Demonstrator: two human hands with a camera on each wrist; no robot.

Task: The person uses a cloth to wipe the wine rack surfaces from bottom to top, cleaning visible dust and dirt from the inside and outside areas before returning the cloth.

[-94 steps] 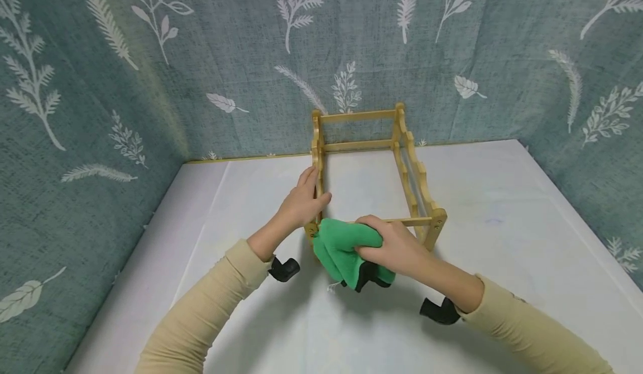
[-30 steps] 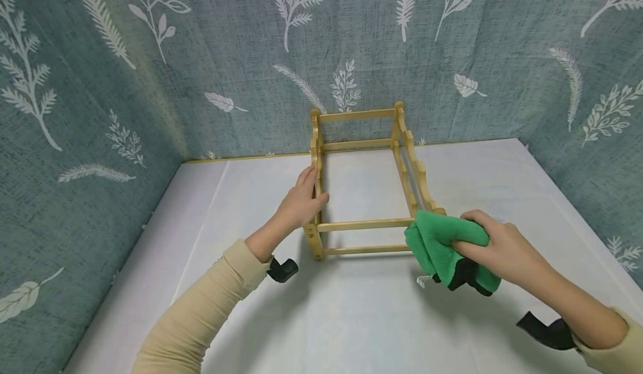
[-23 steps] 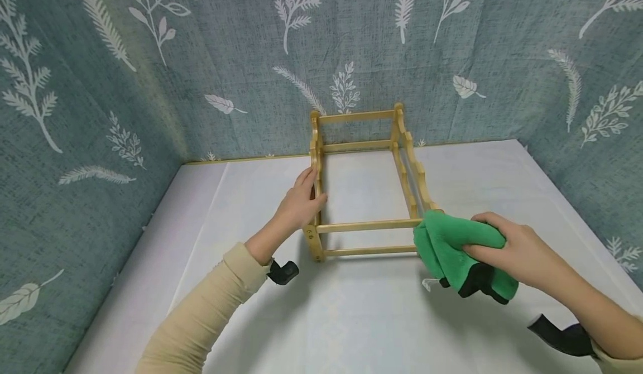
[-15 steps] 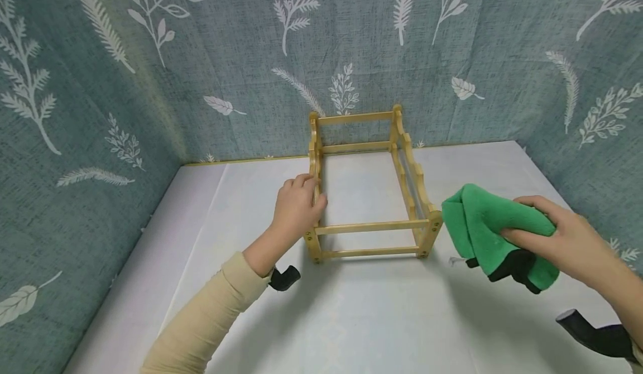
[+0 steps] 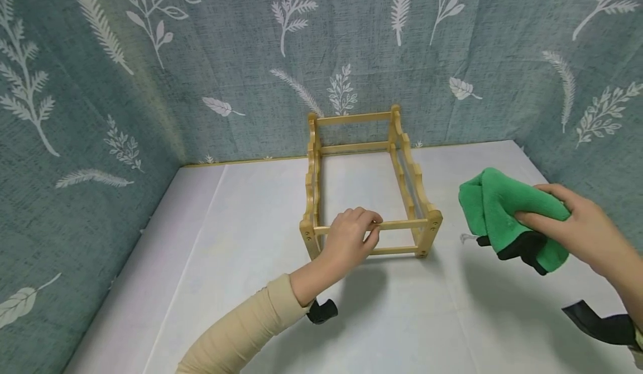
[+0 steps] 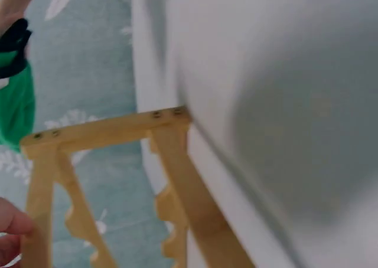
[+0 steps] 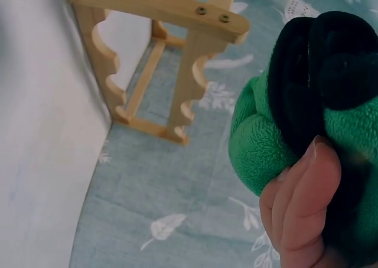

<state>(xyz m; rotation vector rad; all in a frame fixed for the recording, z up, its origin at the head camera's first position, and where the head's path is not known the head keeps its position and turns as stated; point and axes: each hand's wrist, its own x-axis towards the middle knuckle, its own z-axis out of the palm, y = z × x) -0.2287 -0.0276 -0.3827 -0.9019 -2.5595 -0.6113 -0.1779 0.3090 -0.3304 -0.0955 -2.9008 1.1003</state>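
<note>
A light wooden rack point(image 5: 428, 233) with scalloped side rails stands on the white-covered table. My left hand point(image 5: 346, 239) holds its upper front rail, fingers curled over the bar and thumb close below. In the left wrist view, fingertips point(image 6: 15, 221) meet the rack's bar point(image 6: 40, 203). Off to the right of the rack, my right hand point(image 5: 577, 226) grips a folded green cloth point(image 5: 502, 204) with black edging, raised above the table. The right wrist view shows the thumb point(image 7: 313, 185) pressed along the bunched cloth point(image 7: 260, 147), and a white label point(image 7: 298, 9) sticks out.
White sheeting point(image 5: 241, 240) covers the table. Blue-green leaf-patterned fabric point(image 5: 241, 44) closes off the back and both sides, with the rack's far end close to it. A black strap piece point(image 5: 321, 311) hangs from the left wrist, another point(image 5: 600, 324) from the right.
My right hand has carried the green cloth from the rack's front left corner rightward, off the rack. My left hand has left the left side rail for the front rail.
</note>
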